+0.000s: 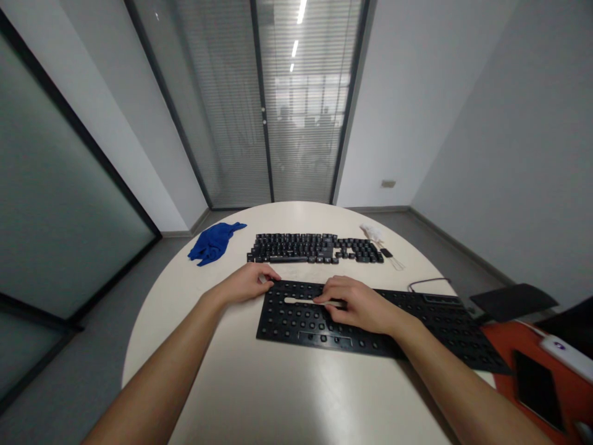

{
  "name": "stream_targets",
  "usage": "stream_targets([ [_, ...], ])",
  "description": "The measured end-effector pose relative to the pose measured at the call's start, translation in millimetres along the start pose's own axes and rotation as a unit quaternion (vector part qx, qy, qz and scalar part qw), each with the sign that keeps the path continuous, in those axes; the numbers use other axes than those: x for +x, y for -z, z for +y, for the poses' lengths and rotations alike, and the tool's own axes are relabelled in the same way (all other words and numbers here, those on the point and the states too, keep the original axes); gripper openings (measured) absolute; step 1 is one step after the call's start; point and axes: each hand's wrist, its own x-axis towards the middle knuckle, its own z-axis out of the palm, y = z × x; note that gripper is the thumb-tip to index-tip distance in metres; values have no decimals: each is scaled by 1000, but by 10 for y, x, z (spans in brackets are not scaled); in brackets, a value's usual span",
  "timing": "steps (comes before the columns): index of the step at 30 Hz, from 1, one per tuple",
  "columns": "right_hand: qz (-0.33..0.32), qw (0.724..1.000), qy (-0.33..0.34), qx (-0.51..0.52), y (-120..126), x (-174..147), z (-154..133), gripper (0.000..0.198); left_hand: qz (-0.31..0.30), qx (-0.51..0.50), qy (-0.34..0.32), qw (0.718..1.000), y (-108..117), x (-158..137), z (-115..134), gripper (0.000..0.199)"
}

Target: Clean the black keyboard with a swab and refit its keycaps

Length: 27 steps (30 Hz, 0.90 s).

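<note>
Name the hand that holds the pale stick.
The right hand: it grips the pale stick over the black keyboard base. The left hand is at the base's corner, without a stick.

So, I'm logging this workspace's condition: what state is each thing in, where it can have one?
Keycaps: detached, laid out in rows.
Keyboard base: stripped of keycaps.
White stick: held in the right hand.
Left hand: fingers at the base's far left corner; grip unclear.
Blue cloth: crumpled.
Wire keycap puller: lying unheld.
Cable: curved.
Smartphone: screen dark.
Blinds: lowered.
</note>
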Motion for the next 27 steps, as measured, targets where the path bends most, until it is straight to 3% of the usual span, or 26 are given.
stream_targets([
  [13,15,1000,0,0,-27,6,19,25,16,35,-54,998,14,-1,-6,19],
  [23,42,999,-4,-13,-141,30,-19,26,115,89,-77,986,7,-12,7,19],
  [27,42,999,5,1,-98,15,-16,25,94,105,-98,985,-34,-11,101,17],
])
